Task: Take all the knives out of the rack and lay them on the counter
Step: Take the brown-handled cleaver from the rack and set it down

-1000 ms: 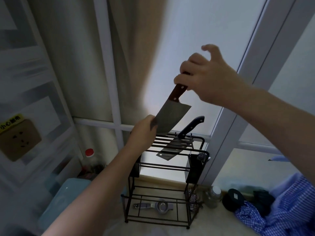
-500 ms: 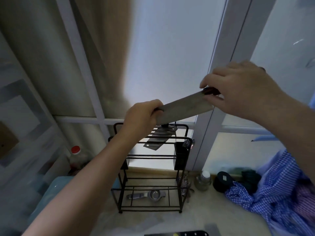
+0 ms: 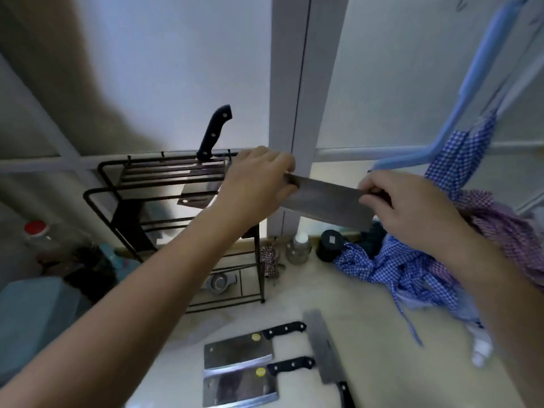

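I hold a wide steel cleaver (image 3: 326,201) level in the air, to the right of the black wire rack (image 3: 97,195). My right hand (image 3: 412,210) grips its brown handle, and my left hand (image 3: 259,184) pinches the blade's far end. One black-handled knife (image 3: 213,134) still stands in the rack's top slots, its blade poking through below. On the pale counter (image 3: 382,363) near me lie two black-handled cleavers (image 3: 238,351) (image 3: 240,388) and a long slim knife (image 3: 325,354).
Blue and purple checked cloths (image 3: 418,260) pile up on the counter's right, one hanging from a blue hanger (image 3: 471,78). A small bottle (image 3: 298,245) and a black jar (image 3: 331,244) stand by the window. A metal squeezer (image 3: 219,282) lies on the rack's bottom shelf. A red-capped bottle (image 3: 36,231) stands left.
The cleaver has come away from the rack, turned from upright to level, and moved right and down. My view has dropped, so the knives lying on the counter now show.
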